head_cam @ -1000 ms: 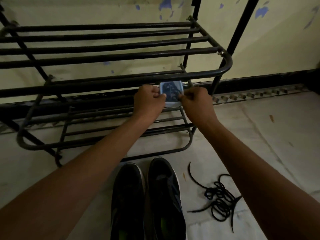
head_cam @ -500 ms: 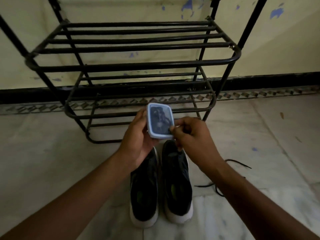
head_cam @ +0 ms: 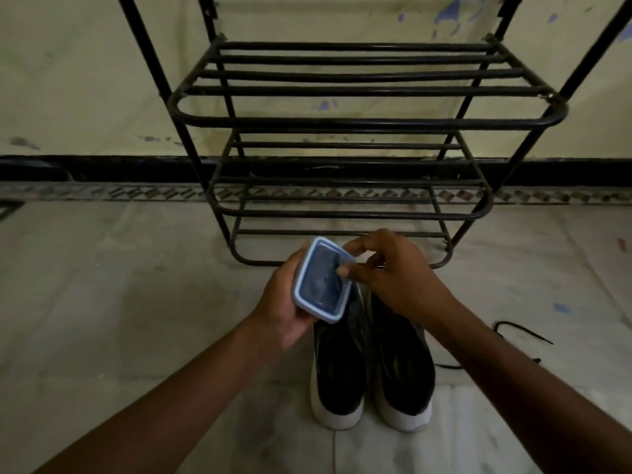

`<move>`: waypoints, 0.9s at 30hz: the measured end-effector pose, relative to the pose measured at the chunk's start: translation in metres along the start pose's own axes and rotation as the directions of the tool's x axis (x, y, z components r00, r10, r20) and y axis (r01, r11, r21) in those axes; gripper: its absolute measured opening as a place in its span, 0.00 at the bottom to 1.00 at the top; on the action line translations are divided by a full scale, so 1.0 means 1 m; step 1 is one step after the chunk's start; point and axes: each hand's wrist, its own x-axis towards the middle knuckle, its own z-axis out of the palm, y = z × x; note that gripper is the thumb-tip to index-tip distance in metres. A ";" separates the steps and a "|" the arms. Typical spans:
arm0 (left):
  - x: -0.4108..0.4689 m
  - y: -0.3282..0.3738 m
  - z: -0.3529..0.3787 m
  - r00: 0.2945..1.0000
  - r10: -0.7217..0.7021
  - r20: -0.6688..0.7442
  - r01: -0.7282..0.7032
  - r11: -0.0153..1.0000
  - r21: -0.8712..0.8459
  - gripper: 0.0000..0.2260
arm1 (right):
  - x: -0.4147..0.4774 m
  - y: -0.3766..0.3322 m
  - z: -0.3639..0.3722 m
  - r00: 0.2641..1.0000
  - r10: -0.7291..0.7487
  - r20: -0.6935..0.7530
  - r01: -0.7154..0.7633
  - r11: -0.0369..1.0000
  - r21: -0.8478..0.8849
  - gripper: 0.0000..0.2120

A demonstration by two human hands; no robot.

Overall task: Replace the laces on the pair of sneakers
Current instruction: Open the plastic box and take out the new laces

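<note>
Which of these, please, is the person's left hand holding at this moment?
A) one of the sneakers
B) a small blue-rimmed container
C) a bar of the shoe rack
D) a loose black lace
B: the left hand grips the small blue-rimmed container above the sneakers, while the right hand pinches at its lid edge.
</note>
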 end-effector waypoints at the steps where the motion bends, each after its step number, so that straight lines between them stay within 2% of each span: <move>1: 0.004 0.002 -0.001 1.000 0.001 -0.007 -0.001 1.000 0.024 0.15 | 0.004 0.000 0.002 1.000 0.006 0.019 -0.006 1.000 0.028 0.07; 6: 0.016 0.003 -0.009 0.992 0.065 -0.105 -0.058 0.996 0.072 0.13 | 0.025 -0.002 0.012 0.997 0.030 0.074 -0.040 0.989 0.139 0.07; 11: 0.014 0.005 -0.023 0.992 0.113 -0.053 -0.104 0.984 0.146 0.13 | 0.022 -0.009 0.014 0.987 -0.008 0.163 -0.023 0.981 0.190 0.09; 16: 0.013 0.001 -0.029 0.988 0.136 -0.069 -0.123 0.978 0.167 0.12 | 0.021 -0.007 0.026 0.991 0.050 0.122 -0.076 0.971 0.226 0.11; 21: 0.020 -0.011 -0.042 0.971 0.221 -0.087 -0.188 0.940 0.286 0.11 | 0.023 0.000 0.039 0.990 0.068 0.126 -0.094 0.972 0.215 0.12; 25: 0.031 -0.011 -0.050 0.980 0.177 -0.091 -0.146 0.949 0.280 0.12 | 0.028 0.010 0.044 0.985 -0.028 0.173 -0.004 0.983 0.182 0.12; 27: 0.038 -0.011 -0.056 0.987 0.151 -0.063 -0.125 0.945 0.302 0.13 | 0.030 0.012 0.047 0.981 -0.083 0.175 0.040 0.971 0.234 0.14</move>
